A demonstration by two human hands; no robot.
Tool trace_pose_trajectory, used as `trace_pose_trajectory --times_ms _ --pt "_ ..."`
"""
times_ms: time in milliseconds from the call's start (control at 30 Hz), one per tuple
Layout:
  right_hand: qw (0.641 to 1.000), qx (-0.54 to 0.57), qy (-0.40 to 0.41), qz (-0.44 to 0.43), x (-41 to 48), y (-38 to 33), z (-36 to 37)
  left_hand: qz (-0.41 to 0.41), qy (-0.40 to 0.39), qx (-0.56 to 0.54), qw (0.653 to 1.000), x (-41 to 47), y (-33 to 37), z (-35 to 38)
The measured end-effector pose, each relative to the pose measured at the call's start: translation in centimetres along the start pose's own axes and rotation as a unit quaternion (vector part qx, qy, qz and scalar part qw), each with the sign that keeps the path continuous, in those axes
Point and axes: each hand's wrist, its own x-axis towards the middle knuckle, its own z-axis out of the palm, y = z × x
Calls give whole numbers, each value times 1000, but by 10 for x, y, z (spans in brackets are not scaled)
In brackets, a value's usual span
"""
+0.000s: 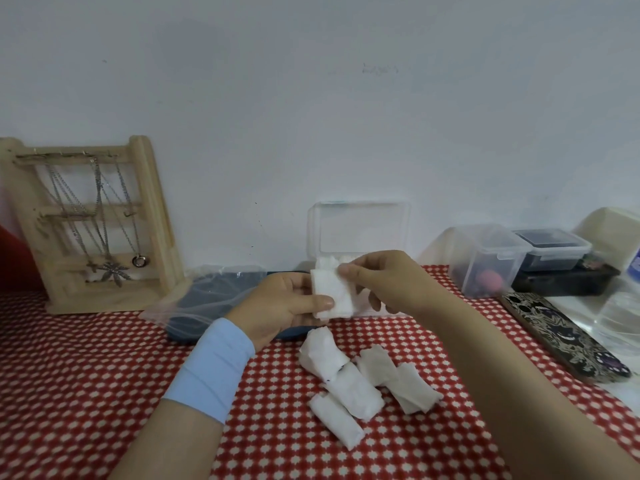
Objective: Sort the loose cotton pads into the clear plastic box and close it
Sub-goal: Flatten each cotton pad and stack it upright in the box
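Both our left grip (287, 306) and right grip (388, 282) clasp one stack of pads (330, 296), likely squaring it for the open box (360, 230) at twelve o'clock, while loose pads (349, 386) wait on the bench (104, 375) at six o'clock.

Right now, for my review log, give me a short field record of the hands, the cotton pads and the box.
left hand: holds a cotton pad, thumb across its face
right hand: fingers pinch the same pad's upper edge
clear plastic box: stands open behind the hands
loose cotton pads: about five, on the red patterned tablecloth
task state: unfinished
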Motion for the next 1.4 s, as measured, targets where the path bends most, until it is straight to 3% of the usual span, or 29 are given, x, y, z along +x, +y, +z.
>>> trace_pose_trajectory --times_ms 67,167,267,400,500,633,700,767,900,1167,1400 --pt "991 -131 -24 0 1 5 -5 5 37 -8 999 2 -1 -2" --pt "920 -342 -158 105 -4 15 -6 6 61 -47 997 4 -2 -3" --pt "885 -387 -219 136 -6 19 1 -4 60 -87 994 5 -1 -3" --pt "908 -335 -244 61 -5 13 -1 -6 68 -113 991 5 -2 -3" --pt "945 -246 -212 22 -7 9 -11 -3 97 -97 991 8 -4 -4" --pt "987 4 -162 18 -8 3 -23 13 129 -64 990 9 -6 -3" --pt "982 132 -135 14 -8 0 -24 14 129 -68 989 9 -6 -2" --pt "978 185 -95 1 -8 -3 -20 14 110 -81 990 8 -5 2" --pt "984 176 -24 -1 -5 -5 -6 8 62 -114 991 4 -2 12" --pt "986 165 23 -24 -5 -7 -4 -11 64 -113 991 5 -4 15" --pt "996 66 58 -13 -4 -8 2 -19 38 -112 993 6 0 18"
